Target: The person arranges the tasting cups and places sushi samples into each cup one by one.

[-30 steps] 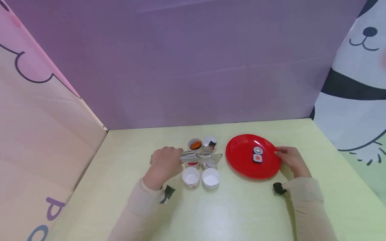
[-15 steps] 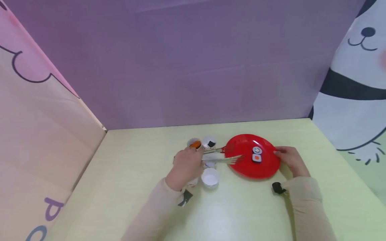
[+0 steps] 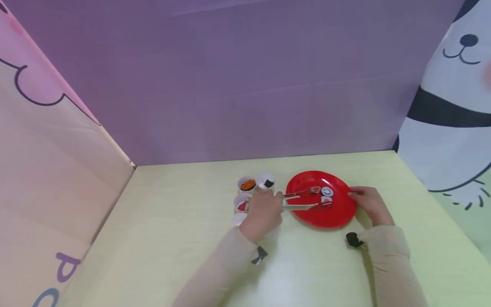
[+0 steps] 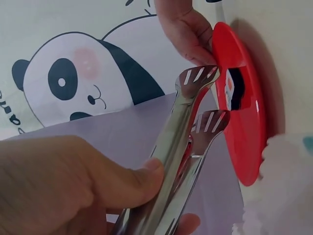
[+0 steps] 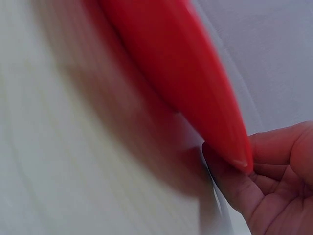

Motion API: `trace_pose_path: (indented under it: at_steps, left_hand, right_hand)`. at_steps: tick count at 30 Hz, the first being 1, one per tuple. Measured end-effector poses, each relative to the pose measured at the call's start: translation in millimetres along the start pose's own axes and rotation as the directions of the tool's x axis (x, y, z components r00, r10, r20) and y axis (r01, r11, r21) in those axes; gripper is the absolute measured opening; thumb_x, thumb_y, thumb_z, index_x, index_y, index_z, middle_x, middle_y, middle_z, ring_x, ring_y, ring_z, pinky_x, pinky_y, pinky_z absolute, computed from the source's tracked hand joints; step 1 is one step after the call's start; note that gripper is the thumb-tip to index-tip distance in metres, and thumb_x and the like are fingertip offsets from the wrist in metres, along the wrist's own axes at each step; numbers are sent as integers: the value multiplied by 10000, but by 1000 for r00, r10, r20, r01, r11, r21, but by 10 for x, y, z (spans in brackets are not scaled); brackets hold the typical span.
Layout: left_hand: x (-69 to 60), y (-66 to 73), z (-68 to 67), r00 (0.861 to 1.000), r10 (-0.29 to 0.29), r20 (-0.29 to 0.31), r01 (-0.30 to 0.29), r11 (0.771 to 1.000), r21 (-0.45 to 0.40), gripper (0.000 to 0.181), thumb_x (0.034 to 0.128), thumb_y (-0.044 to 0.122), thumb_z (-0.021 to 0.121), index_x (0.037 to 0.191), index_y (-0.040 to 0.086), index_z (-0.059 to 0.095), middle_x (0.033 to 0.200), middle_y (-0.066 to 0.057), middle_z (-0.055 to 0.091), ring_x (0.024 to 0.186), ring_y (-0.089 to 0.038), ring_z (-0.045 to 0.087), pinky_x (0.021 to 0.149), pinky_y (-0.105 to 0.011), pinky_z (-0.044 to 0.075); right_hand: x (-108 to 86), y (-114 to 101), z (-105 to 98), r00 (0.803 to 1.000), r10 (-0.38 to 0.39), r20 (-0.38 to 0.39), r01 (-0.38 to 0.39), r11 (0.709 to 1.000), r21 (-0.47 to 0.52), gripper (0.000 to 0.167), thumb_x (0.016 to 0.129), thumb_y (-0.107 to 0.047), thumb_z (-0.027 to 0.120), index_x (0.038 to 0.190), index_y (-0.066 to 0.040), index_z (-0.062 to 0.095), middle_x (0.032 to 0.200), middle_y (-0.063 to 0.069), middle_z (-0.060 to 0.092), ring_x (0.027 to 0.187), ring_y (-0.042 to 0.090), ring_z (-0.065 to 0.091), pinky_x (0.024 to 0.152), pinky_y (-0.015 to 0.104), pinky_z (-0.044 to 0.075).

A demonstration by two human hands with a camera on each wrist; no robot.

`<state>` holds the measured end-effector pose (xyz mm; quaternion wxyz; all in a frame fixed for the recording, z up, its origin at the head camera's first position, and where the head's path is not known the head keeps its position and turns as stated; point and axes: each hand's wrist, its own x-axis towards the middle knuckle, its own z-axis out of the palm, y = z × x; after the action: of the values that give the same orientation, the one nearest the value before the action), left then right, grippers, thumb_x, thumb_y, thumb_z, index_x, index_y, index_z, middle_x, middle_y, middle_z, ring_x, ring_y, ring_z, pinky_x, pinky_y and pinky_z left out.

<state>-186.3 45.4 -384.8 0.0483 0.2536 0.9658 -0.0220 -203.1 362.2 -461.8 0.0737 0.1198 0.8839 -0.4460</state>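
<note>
My left hand (image 3: 263, 215) grips metal tongs (image 4: 168, 142) with slotted tips, thumb along one arm. The tongs reach over a red plate (image 3: 307, 219), their tips apart and nothing seen between them. On the plate lie two small sushi pieces: a round white one with a dark ring (image 3: 327, 192) and a squarish one with an orange centre (image 3: 326, 199). In the head view, the lower tip partly overlaps the squarish piece; whether they touch I cannot tell. My right hand (image 3: 372, 205) pinches the plate's right rim, thumb and fingers on opposite faces, as the right wrist view shows.
Small white cups stand left of the plate, some hidden behind my left hand. One cup (image 3: 241, 181) holds an orange-topped piece, another (image 3: 264, 176) a black-and-white piece, and a nearer cup (image 3: 240, 198) something red. A purple backdrop (image 3: 245, 85) rises behind the table (image 3: 172, 213).
My left hand has moved right with the tongs, from above the cups to over the plate. My right hand and the plate have stayed in place.
</note>
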Motion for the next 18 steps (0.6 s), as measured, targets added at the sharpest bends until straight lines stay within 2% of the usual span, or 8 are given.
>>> trace_pose_path:
  at_steps: [4,8,11,18]
  left_hand:
    - [45,73,32,1000,5,4,-5,999,35,453,877,289,644,1298,155,544,1013,-44,633,892,-178,560,648,-274,474]
    - [84,134,55,1000,-7,18,6,997,73,476,877,269,630,1329,168,523,1051,-39,629,944,-176,551,670,-282,485]
    - [113,160,80,1000,-10,26,8,998,68,465,880,260,623,1326,172,524,1064,-33,627,960,-174,550,658,-288,483]
    - [172,193,129,1000,3,31,-4,999,38,402,866,260,647,1249,176,559,976,-21,618,890,-161,554,592,-273,461]
  right_hand:
    - [-12,-11,6,1000,6,3,-6,1000,3,468,979,-165,427,1310,165,401,1300,352,437,1144,453,443,955,515,418]
    - [-11,-20,14,1000,-9,-13,9,1000,-8,453,973,-147,433,1294,172,416,1275,357,458,1117,451,465,933,505,437]
    - [-3,-21,15,1000,-15,-21,15,1000,-10,443,970,-137,440,1285,175,425,1264,360,465,1105,451,473,922,500,444]
    - [7,-3,13,999,-34,-31,33,999,-17,436,963,-126,448,1271,182,436,1252,366,475,1099,454,479,915,496,447]
